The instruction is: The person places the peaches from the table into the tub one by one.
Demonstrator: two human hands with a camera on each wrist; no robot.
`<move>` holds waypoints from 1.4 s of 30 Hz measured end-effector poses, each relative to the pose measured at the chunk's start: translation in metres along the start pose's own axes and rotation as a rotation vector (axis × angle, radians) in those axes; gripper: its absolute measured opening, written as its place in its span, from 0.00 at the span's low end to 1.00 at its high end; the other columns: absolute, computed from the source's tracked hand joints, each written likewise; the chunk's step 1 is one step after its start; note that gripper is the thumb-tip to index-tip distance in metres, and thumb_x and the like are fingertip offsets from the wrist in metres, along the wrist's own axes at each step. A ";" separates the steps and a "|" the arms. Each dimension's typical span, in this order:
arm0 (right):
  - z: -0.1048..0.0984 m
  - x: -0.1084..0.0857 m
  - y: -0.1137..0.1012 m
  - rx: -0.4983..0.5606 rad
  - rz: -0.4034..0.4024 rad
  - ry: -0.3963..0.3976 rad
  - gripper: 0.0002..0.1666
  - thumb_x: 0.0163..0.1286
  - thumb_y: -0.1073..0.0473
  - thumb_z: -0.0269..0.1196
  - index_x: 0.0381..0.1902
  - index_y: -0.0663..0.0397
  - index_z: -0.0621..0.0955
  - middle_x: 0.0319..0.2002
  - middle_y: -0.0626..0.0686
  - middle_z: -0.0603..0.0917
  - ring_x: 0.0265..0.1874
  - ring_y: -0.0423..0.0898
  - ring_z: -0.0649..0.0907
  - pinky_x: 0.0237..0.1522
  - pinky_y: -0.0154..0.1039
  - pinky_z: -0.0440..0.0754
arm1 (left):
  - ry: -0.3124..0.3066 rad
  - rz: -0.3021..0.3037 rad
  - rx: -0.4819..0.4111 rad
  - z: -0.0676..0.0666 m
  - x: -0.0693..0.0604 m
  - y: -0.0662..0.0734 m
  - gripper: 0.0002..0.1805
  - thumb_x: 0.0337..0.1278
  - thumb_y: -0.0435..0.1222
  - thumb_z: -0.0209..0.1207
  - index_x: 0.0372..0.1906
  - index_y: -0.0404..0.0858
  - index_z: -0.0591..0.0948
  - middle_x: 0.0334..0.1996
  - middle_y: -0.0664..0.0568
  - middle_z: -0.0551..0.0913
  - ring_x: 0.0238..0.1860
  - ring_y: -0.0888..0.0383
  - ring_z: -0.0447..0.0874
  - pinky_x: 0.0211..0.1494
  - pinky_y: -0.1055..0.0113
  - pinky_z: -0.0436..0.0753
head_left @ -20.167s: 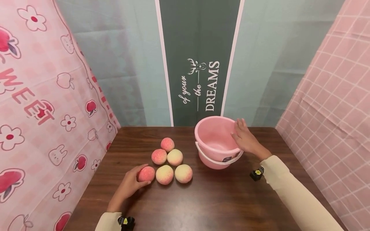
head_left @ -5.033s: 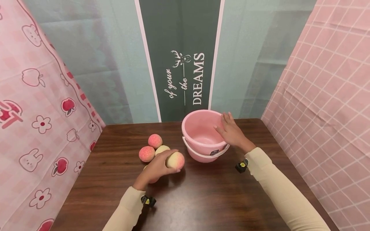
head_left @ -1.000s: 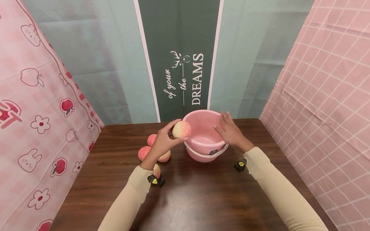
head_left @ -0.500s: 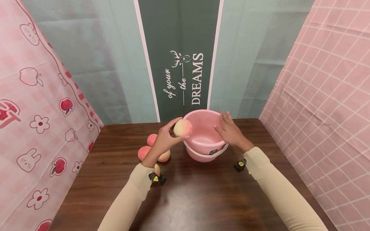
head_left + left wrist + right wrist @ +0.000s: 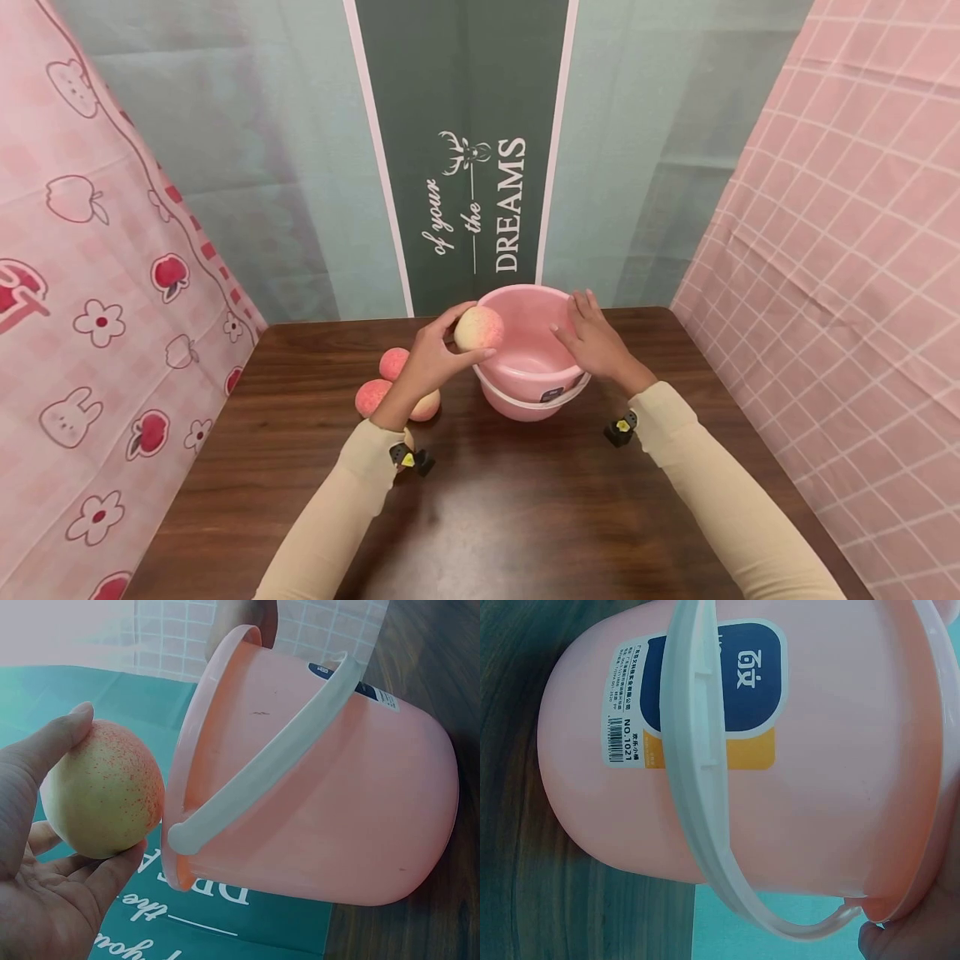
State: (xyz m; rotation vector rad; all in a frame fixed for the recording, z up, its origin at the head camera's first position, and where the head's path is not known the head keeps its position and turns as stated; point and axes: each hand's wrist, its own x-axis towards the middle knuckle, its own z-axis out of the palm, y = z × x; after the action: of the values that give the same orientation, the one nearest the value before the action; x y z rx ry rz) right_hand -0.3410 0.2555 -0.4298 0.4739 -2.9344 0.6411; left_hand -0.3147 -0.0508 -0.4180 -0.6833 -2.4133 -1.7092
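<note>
My left hand (image 5: 442, 350) grips a fuzzy cream-and-pink peach (image 5: 478, 328) between thumb and fingers. That peach is level with the left rim of the pink bucket (image 5: 525, 400); in the left wrist view the peach (image 5: 105, 791) is right beside the rim. Over the bucket's right rim lies my right hand (image 5: 600, 346), thumb on the inner side and fingers along the edge. Left of the bucket, a pink peach (image 5: 393, 364), a redder one (image 5: 371, 398) and a yellowish one (image 5: 426, 407) sit on the table. Another is mostly hidden under my left wrist.
The bucket's white handle (image 5: 277, 754) hangs down on its near side. Beneath everything is a dark wooden table (image 5: 510, 517). Cloth hangs around it: a green panel (image 5: 461, 83) behind, pink printed fabric (image 5: 97, 275) left, pink checked fabric (image 5: 817, 250) right.
My left hand has raised the peach from the table to the bucket's left rim, edging slightly rightward lately. My right hand stays at the rim. One fewer peach is visible than 20 seconds ago.
</note>
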 end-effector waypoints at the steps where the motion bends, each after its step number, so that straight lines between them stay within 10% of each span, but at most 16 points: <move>1: 0.000 0.000 0.000 -0.001 0.001 -0.001 0.47 0.82 0.39 0.44 0.78 0.72 0.48 0.80 0.67 0.42 0.79 0.58 0.34 0.77 0.60 0.44 | -0.003 -0.001 0.002 0.001 0.001 0.000 0.43 0.47 0.51 0.77 0.71 0.51 0.73 0.61 0.55 0.78 0.53 0.54 0.81 0.52 0.60 0.86; 42: 0.001 0.002 0.003 0.005 0.006 0.006 0.47 0.81 0.40 0.46 0.78 0.71 0.48 0.80 0.66 0.43 0.79 0.60 0.35 0.75 0.66 0.48 | -0.031 0.088 0.076 0.027 0.021 0.004 0.44 0.46 0.45 0.79 0.71 0.45 0.73 0.59 0.52 0.80 0.55 0.57 0.81 0.56 0.60 0.84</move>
State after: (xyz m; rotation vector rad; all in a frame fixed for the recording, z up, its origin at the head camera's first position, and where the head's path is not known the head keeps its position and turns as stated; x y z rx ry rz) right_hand -0.3442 0.2572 -0.4317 0.4628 -2.9306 0.6499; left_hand -0.3277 -0.0191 -0.4174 -0.7979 -2.4158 -1.5770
